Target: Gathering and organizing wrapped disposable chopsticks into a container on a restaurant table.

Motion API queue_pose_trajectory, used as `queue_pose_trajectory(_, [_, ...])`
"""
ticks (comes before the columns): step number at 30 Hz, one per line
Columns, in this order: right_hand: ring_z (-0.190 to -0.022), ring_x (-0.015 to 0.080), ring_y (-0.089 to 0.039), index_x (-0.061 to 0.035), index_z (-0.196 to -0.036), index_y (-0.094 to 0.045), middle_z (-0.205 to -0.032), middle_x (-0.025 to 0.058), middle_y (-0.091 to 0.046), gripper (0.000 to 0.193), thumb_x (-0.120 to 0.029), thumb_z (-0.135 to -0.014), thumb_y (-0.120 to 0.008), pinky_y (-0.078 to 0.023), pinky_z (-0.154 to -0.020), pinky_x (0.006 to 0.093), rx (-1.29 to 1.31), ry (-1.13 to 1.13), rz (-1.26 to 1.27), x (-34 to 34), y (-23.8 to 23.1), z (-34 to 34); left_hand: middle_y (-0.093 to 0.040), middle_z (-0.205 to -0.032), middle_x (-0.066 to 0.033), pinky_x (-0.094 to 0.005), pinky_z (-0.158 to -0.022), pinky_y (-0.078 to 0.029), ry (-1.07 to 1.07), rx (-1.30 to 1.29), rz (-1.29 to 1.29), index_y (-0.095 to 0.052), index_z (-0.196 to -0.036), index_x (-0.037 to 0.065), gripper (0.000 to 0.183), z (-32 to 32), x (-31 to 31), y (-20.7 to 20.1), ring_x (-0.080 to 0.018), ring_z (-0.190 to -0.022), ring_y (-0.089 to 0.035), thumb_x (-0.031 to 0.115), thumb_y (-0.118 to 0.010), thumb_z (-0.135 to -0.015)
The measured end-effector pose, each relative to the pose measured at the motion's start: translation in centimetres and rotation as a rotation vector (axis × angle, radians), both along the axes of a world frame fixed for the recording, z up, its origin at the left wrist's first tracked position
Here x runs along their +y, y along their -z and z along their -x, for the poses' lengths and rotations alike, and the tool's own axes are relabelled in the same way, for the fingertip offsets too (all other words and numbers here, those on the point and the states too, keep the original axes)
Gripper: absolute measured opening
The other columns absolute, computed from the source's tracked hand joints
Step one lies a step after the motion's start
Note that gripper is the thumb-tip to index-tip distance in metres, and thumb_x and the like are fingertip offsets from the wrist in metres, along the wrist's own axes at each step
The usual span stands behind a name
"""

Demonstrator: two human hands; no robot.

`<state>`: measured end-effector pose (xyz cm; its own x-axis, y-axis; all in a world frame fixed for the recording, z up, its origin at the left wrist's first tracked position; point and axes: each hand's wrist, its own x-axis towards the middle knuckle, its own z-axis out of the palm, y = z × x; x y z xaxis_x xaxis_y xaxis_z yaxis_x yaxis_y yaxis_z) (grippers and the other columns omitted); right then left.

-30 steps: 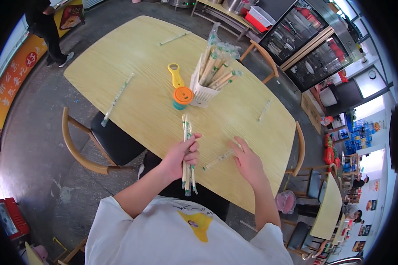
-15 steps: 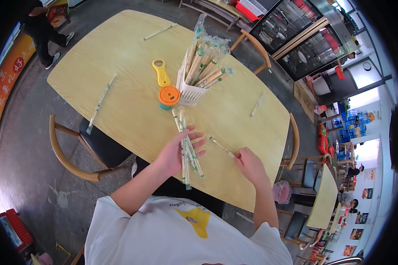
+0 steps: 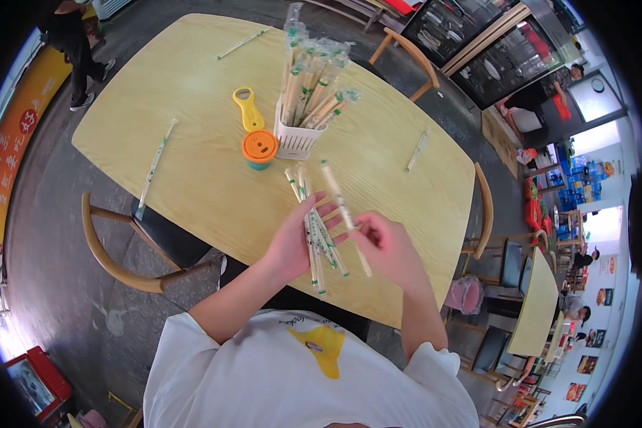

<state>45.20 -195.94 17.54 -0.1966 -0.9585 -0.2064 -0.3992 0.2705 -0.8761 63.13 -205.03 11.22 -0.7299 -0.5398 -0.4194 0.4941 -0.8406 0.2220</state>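
Observation:
Near the front edge of the table, several paper-and-plastic wrapped chopstick packets [image 3: 315, 246] with green marks lie across the palm of my left hand [image 3: 289, 246]. Its thumb rests over them and its fingers are partly stretched. My right hand [image 3: 389, 246] pinches a single wrapped chopstick packet [image 3: 337, 196], upright in view and close beside the bundle. Beyond both hands stands a white slatted basket [image 3: 296, 145] packed with wrapped chopsticks [image 3: 312, 82]. Left of it sits a small round container [image 3: 260, 145] with an orange lid and teal base, next to a yellow handled tool [image 3: 248, 110].
Single wrapped packets lie on the wooden table [image 3: 200, 93] at the left [image 3: 157, 169], far [image 3: 244, 43] and right [image 3: 417, 150] sides. Wooden chairs [image 3: 150, 242] stand around it. A person [image 3: 78, 53] is at the far left, and glass-door fridges [image 3: 485, 57] are at the back right.
My right hand has lifted its packet and brought it left, up against the bundle, turning it more upright. My left hand still holds its packets, slightly further right.

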Motion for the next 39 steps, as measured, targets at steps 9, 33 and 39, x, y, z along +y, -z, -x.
queue_pose_trajectory(9, [-0.066, 0.0107, -0.06, 0.0005, -0.101, -0.073, -0.077, 0.0068, -0.069, 0.019, -0.018, -0.098, -0.073, -0.048, -0.062, 0.0303, 0.257, -0.021, -0.042, -1.1, -0.5, 1.8, -0.06, -0.095, 0.0023, -0.0306, -0.072, -0.058, -0.049, -0.132, -0.029, -0.056, -0.124, 0.018, 0.013, 0.2, 0.4, 0.1, -0.0121, -0.079, -0.062, 0.021, -0.054, -0.112])
queue_pose_trajectory(33, [-0.067, 0.0274, -0.073, 0.0044, -0.101, -0.064, -0.084, 0.0184, -0.073, 0.022, -0.014, -0.088, -0.068, -0.057, -0.058, 0.0389, 0.75, 0.224, -0.463, -9.4, 4.1, 18.0, -0.055, -0.145, -0.0178, -0.0634, -0.114, -0.048, 0.046, -0.005, -0.042, -0.046, -0.145, 0.01, 0.04, -1.1, 0.7, 0.1, -0.0347, -0.135, -0.056, 0.028, -0.054, -0.11])
queue_pose_trajectory(39, [-0.058, 0.0098, -0.062, -0.0003, -0.101, -0.066, -0.076, 0.0022, -0.067, 0.012, -0.011, -0.097, -0.068, -0.048, -0.05, 0.0275, -0.002, 0.052, -0.222, -2.2, -3.2, 6.0, -0.05, -0.153, -0.0191, -0.0595, -0.116, -0.048, 0.071, 0.034, 0.063, -0.041, -0.15, 0.008, 0.047, -0.1, 0.7, -0.1, -0.0348, -0.142, -0.05, 0.032, -0.052, -0.11])
